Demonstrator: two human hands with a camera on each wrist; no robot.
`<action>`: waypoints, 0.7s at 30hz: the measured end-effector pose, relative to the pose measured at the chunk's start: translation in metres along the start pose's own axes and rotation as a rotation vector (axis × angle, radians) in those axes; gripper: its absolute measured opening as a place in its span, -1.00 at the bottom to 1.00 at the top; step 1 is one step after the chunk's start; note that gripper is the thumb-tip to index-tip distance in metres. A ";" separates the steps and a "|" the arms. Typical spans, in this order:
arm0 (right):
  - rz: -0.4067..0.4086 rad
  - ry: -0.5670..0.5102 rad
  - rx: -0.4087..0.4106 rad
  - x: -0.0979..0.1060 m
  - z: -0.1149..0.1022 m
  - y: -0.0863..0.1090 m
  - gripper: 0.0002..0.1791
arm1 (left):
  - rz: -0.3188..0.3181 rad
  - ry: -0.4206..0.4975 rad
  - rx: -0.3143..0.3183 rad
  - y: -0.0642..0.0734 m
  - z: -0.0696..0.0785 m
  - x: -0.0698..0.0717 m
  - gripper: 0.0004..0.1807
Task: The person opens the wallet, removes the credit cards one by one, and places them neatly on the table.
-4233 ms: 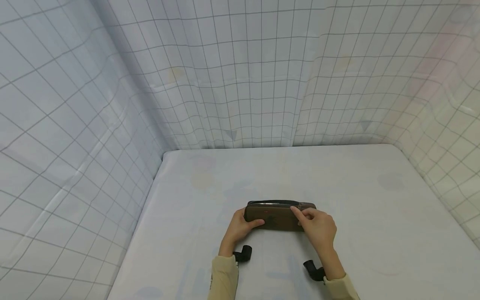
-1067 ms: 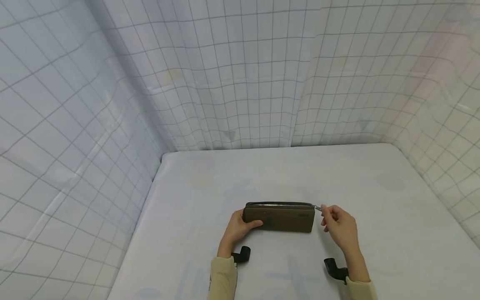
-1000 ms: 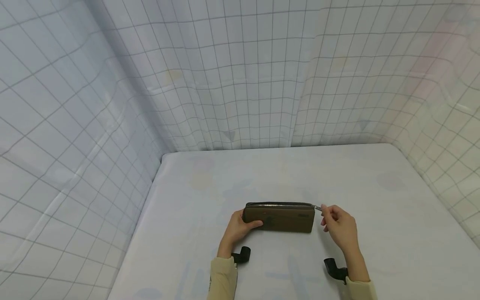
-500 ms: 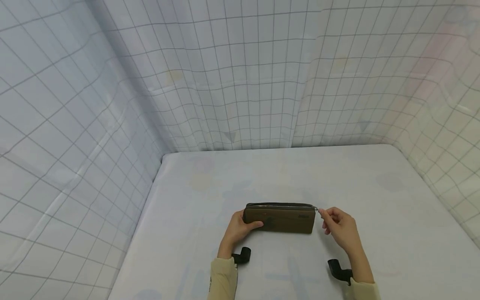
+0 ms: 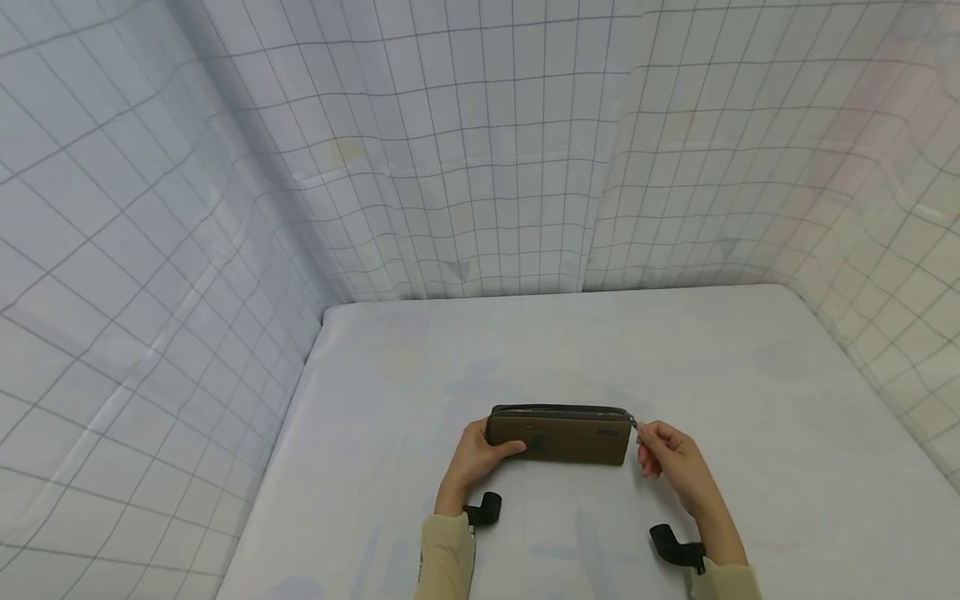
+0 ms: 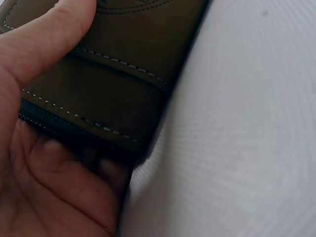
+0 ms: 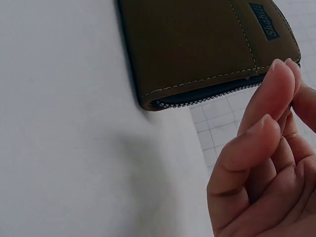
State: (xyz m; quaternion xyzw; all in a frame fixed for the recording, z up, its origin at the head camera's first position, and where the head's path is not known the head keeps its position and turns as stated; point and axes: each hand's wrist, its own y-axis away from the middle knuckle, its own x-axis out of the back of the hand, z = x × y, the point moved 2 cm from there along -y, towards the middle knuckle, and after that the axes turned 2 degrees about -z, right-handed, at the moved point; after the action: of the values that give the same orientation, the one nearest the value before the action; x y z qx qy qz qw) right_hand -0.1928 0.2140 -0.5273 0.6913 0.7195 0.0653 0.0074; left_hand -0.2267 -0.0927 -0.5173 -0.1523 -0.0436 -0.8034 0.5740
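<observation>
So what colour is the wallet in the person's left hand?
The wallet is a dark olive-brown, showing best in the right wrist view.

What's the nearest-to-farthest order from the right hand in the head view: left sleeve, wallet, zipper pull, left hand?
1. Zipper pull: pinched by the right hand.
2. Wallet: just left of the right hand.
3. Left hand: gripping the wallet's left end.
4. Left sleeve: below the left hand, at the bottom of the view.
</observation>
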 end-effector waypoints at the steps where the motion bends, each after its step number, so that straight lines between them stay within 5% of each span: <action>1: -0.005 -0.010 -0.004 0.000 0.001 0.000 -0.44 | 0.002 -0.002 0.000 0.000 0.000 0.000 -0.68; 17: 0.008 0.104 -0.139 0.007 0.022 0.001 -0.54 | 0.012 -0.023 -0.017 -0.001 -0.002 0.000 -0.70; 21: 0.008 0.215 -0.174 0.009 0.022 0.001 -0.54 | 0.015 -0.029 -0.013 -0.005 -0.020 -0.002 -0.68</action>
State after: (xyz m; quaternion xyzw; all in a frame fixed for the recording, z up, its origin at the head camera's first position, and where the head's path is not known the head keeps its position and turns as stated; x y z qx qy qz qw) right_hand -0.1896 0.2251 -0.5481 0.6799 0.7051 0.2011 -0.0100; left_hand -0.2350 -0.0937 -0.5367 -0.1679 -0.0457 -0.7971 0.5783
